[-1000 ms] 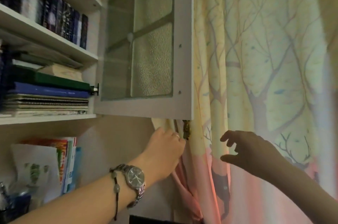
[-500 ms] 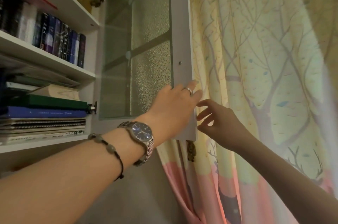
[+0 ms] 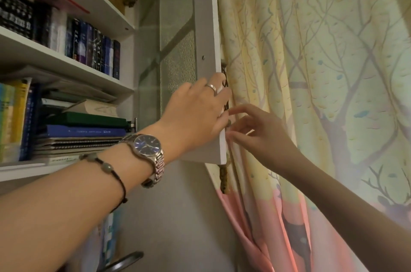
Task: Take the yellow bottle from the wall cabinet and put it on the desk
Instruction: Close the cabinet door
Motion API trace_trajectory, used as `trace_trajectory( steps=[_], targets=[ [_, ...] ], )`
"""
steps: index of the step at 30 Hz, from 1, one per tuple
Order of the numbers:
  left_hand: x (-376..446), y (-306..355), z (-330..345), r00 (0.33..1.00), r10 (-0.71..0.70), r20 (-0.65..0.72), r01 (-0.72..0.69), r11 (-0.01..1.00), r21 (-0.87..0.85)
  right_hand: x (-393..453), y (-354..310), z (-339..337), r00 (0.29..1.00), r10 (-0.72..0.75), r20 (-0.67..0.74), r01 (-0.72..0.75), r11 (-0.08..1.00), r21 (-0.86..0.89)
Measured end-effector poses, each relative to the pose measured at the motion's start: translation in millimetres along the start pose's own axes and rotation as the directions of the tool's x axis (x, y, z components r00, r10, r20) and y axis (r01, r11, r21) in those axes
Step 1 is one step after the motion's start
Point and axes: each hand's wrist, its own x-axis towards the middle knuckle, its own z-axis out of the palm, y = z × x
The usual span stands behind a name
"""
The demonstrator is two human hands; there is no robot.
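Note:
The white wall cabinet [image 3: 66, 62] stands with its frosted-glass door [image 3: 204, 27] swung out toward me. My left hand [image 3: 195, 113], wearing a ring and a wristwatch, grips the door's outer edge near its lower corner, fingers curled round the far side. My right hand [image 3: 260, 136] is just right of that edge, fingers spread, fingertips touching the door edge by my left fingers and holding nothing. No yellow bottle shows on the visible shelves, and the desk is out of view.
Rows and stacks of books [image 3: 93, 49] fill the shelves on the left. A tree-patterned curtain [image 3: 322, 71] hangs right behind the door, with a braided tieback [image 3: 223, 179] below the door's corner. A grey wall lies under the cabinet.
My left hand rose from under the door's lower corner to its outer edge and gripped it. My right hand came up and left to meet it. The view tilted upward.

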Motion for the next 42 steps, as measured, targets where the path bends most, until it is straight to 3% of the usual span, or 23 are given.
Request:
trace_trajectory(
  steps=[6,21,28,42],
  targets=[
    [-41,-43,-30,1.000,-0.003,0.008,0.004,1.000,-0.020,13,-27,36,0.992,-0.104,-0.076,0.103,0.995,-0.020],
    [-139,-153,-96,0.986,-0.134,0.098,0.121,0.985,0.125,36,-120,143,0.988,-0.153,0.016,0.137,0.923,0.358],
    [-168,-194,-104,0.985,-0.134,0.111,0.122,0.986,0.115,41,-152,191,0.991,-0.127,-0.028,0.125,0.873,0.471],
    [-202,-264,-104,0.990,-0.061,0.126,0.065,0.998,-0.026,40,-201,243,0.995,-0.054,-0.081,0.084,0.903,0.421]
  ],
)
